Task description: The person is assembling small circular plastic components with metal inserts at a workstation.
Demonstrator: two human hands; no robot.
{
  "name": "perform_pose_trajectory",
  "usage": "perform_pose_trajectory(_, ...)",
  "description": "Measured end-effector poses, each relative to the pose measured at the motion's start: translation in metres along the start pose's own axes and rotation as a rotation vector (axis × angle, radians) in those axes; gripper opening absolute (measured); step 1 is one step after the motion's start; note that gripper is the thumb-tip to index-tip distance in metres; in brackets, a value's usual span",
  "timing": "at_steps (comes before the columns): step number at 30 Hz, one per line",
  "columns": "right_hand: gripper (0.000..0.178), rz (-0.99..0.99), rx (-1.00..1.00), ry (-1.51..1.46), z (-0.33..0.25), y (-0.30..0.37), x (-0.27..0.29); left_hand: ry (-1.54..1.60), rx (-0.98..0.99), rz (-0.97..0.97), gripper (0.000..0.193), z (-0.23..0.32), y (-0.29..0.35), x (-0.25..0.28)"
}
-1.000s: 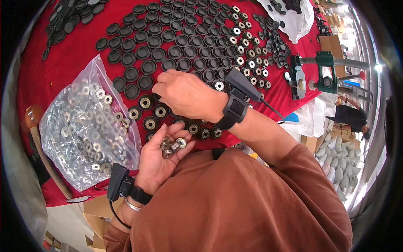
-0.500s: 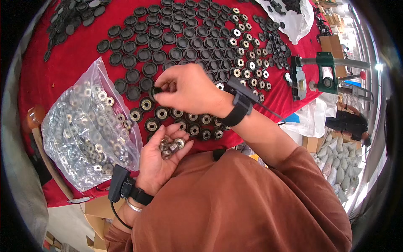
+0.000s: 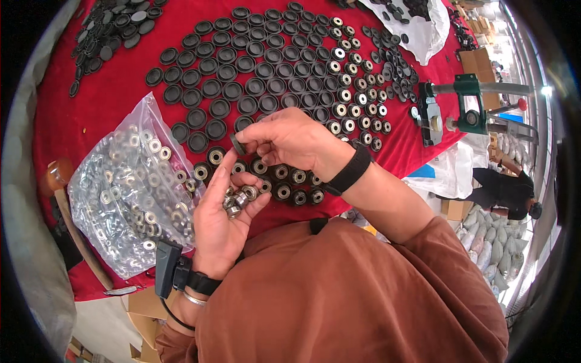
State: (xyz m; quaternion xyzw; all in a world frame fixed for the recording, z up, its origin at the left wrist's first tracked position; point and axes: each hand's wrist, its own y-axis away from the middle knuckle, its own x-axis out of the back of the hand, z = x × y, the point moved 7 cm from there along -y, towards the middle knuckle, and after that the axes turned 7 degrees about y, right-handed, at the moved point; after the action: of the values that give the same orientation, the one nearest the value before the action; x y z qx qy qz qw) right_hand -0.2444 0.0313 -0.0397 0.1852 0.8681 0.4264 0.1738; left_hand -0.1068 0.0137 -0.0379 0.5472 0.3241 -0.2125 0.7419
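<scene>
My left hand [image 3: 218, 233], palm up and cupped, holds several small metal ball bearings [image 3: 239, 201]. Just above it, my right hand [image 3: 296, 140] pinches a black round cap [image 3: 238, 144] on edge between thumb and fingers. The tip of a left finger comes close to that cap; whether they touch I cannot tell. Beyond the hands, empty black caps [image 3: 254, 86] lie in rows. Close to my hands are caps with bearings seated in them [image 3: 282, 191], and more filled ones [image 3: 345, 95] stand at the right of the rows.
A clear plastic bag of bearings [image 3: 130, 199] lies at left, beside a wooden-handled hammer [image 3: 82, 239]. Loose black discs [image 3: 115, 30] are heaped far left. At right stand a green hand press [image 3: 469, 103] and a white bag [image 3: 417, 36]. A red cloth [image 3: 54, 130] covers the table.
My right hand has drawn back toward me, bringing a black cap close to the left hand. The left hand has risen slightly with its bearings. The view has shifted a little.
</scene>
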Motion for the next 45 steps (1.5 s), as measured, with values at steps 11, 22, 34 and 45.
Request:
perform_pose_trajectory(11, 0.023, 0.198, 0.137, 0.367, -0.007, 0.002, 0.002, 0.085, 0.049, 0.002, 0.036, -0.006, 0.000, 0.015)
perform_pose_trajectory(22, 0.014, 0.388, 1.012, 1.476, -0.019, 0.009, -0.045, 0.200, 0.086, 0.016, 0.034, -0.014, 0.005, 0.030)
perform_pose_trajectory(34, 0.017, -0.012, 1.030, 1.382, 0.002, 0.061, -0.056, 0.169, 0.064, 0.046, 0.033, -0.016, 0.000, 0.031)
perform_pose_trajectory(45, 0.016, 0.256, 1.099, 1.338, -0.013, 0.041, -0.032, 0.139, 0.039, 0.082, 0.037, -0.012, 0.001, 0.030)
